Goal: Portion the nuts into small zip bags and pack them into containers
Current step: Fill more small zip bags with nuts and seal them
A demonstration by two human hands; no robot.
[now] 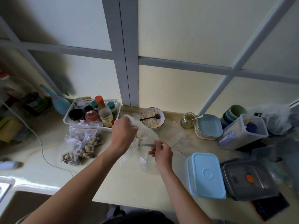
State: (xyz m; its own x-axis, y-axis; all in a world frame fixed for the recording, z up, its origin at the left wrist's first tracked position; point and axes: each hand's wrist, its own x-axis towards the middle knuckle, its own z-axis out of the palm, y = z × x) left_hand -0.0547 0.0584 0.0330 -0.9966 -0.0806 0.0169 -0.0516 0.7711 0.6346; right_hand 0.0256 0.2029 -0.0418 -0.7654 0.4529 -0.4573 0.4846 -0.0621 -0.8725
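My left hand [123, 131] grips the raised edge of a clear plastic bag [145, 136] in the middle of the counter. My right hand [161, 152] pinches the handle of a metal spoon [146, 145] whose tip reaches into that bag. Several small zip bags of mixed nuts [84, 144] lie to the left. An empty zip bag [175, 136] lies flat beside the right hand. A blue-lidded container [207, 175] and a grey-lidded container [249, 178] stand at the right.
A bowl of grain with a dark spoon [152, 118] sits behind the bag. A white basket of bottles [95, 112] stands at back left. A jar [187, 120], stacked blue plates [209, 126], a clear tub [242, 131] and cups are at back right. A sink edge [19, 188] is at lower left.
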